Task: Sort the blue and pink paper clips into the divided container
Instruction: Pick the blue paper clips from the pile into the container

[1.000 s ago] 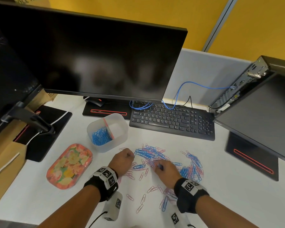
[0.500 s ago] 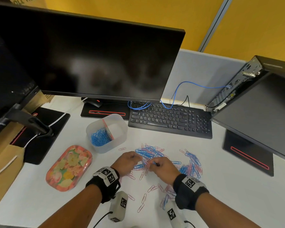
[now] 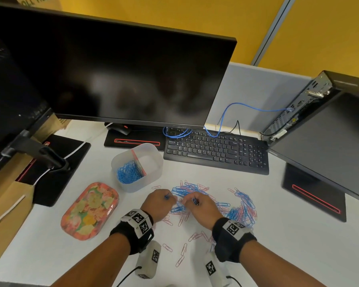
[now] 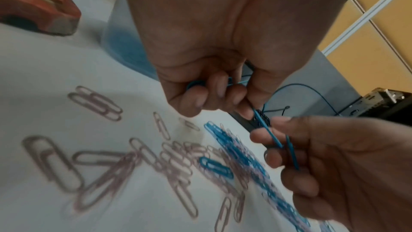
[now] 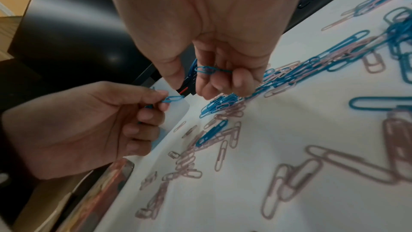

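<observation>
Overhead, the divided container [image 3: 137, 166] holds blue clips in its left half only; many blue and pink paper clips [image 3: 197, 195] lie on the surface [image 3: 278, 235] just beyond both hands. Left wrist: left hand [image 4: 214, 70] pinches blue clips. Right wrist: right hand [image 5: 214, 55] curls round blue clips.

left hand [image 3: 159, 204]: fingers curled, pinching blue clips | right hand [image 3: 201, 209]: fingers curled, pinching blue clips | hands close together, fingertips nearly meeting, palms down, forearms angled inward
</observation>
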Demonstrator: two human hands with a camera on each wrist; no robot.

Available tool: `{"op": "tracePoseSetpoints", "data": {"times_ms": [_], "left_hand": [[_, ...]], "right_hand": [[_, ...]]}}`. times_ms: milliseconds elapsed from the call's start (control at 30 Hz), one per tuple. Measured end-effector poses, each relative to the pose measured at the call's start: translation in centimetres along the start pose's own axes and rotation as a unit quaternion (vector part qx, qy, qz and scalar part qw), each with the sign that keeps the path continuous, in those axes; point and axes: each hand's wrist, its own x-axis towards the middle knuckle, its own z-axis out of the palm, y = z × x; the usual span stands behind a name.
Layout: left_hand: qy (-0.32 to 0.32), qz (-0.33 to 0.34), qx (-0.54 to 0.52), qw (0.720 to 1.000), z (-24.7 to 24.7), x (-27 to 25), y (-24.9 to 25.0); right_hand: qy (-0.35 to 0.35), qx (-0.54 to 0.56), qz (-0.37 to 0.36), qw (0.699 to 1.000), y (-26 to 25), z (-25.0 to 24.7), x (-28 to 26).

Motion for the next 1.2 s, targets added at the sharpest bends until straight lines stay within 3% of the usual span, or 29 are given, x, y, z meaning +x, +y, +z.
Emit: {"op": "tracePoseSetpoints", "data": {"times_ms": [167, 300, 433, 600, 767, 900, 1033, 1200], "left_hand": [[0.065, -0.017, -0.078, 0.995, -5.3, -0.2, 0.8], [0.166, -0.055, 0.043, 0.984, -10.7, 0.5, 2.0], [0.159, -0.114, 0.155, 0.968, -13.2, 1.7, 2.8], [0.154, -0.142, 0.132, 0.969, -13.4, 2.4, 2.6], [0.224, -0.125, 0.048, 0.965, -14.6, 1.7, 2.0], [0.258, -0.098, 0.001, 0.961, -15.2, 1.2, 1.2], [0.269, -0.058, -0.022, 0.961, -14.8, 0.4, 0.8], [0.230, 0.043, 0.006, 0.972, -11.5, -0.8, 1.5]], "right_hand": [[-0.021, 0.094, 0.070, 0.993, -0.9, -0.1, 0.7], [-0.025, 0.139, 0.093, 0.986, -1.9, 0.4, 1.4], [-0.054, 0.188, 0.089, 0.977, -4.8, 1.4, 2.3], [-0.101, 0.249, 0.061, 0.961, -11.0, 3.1, 3.5], [-0.142, 0.269, 0.044, 0.952, -15.8, 5.3, 5.1], [-0.139, 0.302, 0.046, 0.942, -16.7, 7.0, 6.5], [-0.127, 0.300, 0.031, 0.945, -15.1, 6.3, 6.9], [-0.024, 0.202, 0.017, 0.979, -9.0, 1.9, 5.8]]}}
